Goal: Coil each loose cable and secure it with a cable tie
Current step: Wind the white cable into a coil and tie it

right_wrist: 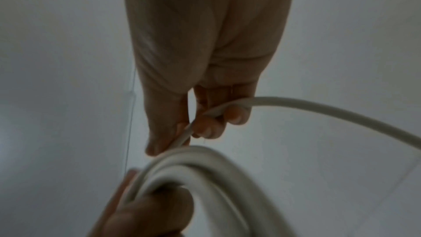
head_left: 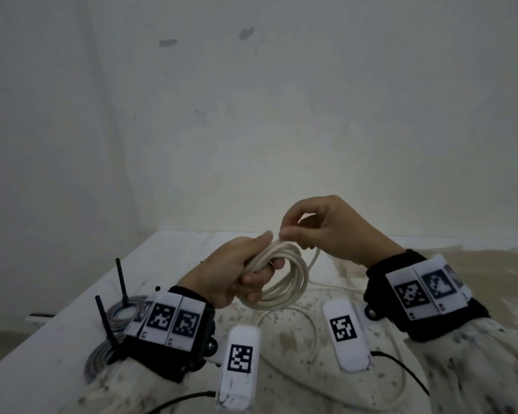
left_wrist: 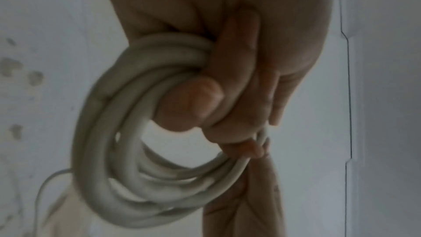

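A white cable is wound into a coil (head_left: 284, 279) of several loops, held above the table. My left hand (head_left: 240, 270) grips one side of the coil, fingers curled through its loops (left_wrist: 127, 132). Just above and to the right, my right hand (head_left: 320, 231) pinches the free strand (right_wrist: 318, 109) between thumb and fingers where it meets the top of the coil (right_wrist: 193, 165). The loose remainder of the cable (head_left: 311, 330) trails down and lies in loops on the table. No cable tie shows in any view.
A stained white table (head_left: 72, 339) stands against a pale wall. At its left lie two grey cable coils (head_left: 123, 312) beside two black antennas (head_left: 121, 279). A thin black wire (head_left: 407, 369) runs from my right sleeve. A beige stained patch covers the table's right.
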